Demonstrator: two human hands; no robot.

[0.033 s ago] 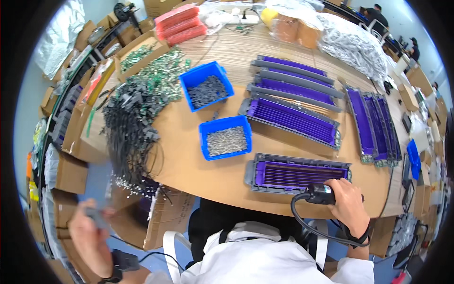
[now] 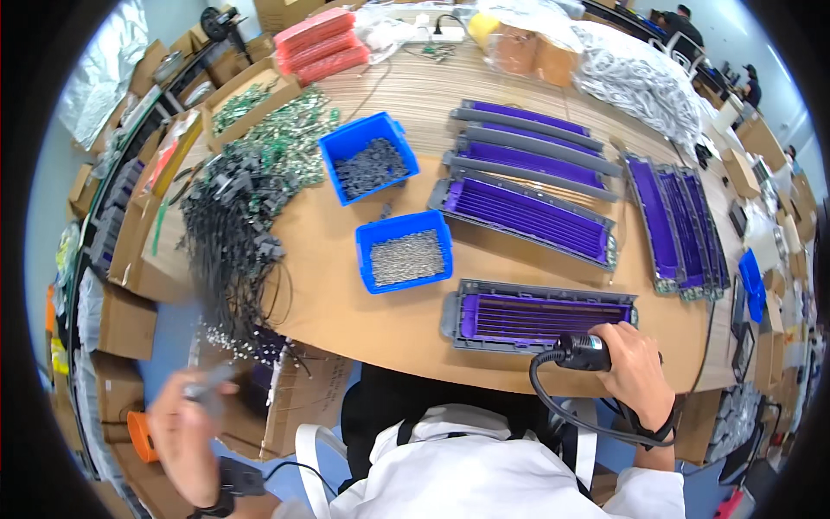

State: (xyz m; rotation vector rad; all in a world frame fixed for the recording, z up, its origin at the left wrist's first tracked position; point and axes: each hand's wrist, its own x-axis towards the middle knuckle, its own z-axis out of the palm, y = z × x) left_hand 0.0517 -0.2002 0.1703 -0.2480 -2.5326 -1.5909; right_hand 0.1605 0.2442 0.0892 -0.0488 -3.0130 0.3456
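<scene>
My right hand (image 2: 635,368) is wrapped round a black corded power tool (image 2: 581,352), probably an electric screwdriver; its tip is hidden. The tool lies across the front right edge of a grey frame with a purple slatted inside (image 2: 545,318), by the table's near edge. My left hand (image 2: 183,437) is off the table at the lower left, blurred by motion, with its fingers closed on a small grey part (image 2: 207,387). Nearest the frame stand a blue bin of small silver metal pieces (image 2: 405,258) and a blue bin of small dark grey parts (image 2: 370,169).
Several more purple-and-grey frames (image 2: 527,212) lie at the back and right (image 2: 679,225). Black cables (image 2: 229,242) and green circuit boards (image 2: 298,130) heap up at the left. A cardboard box (image 2: 303,394) stands below the table edge. An orange ring-shaped object (image 2: 141,436) sits lower left.
My left hand has moved a little to the right with the grey part. The orange object beside it has come into view. My right hand and the tool stay over the near frame.
</scene>
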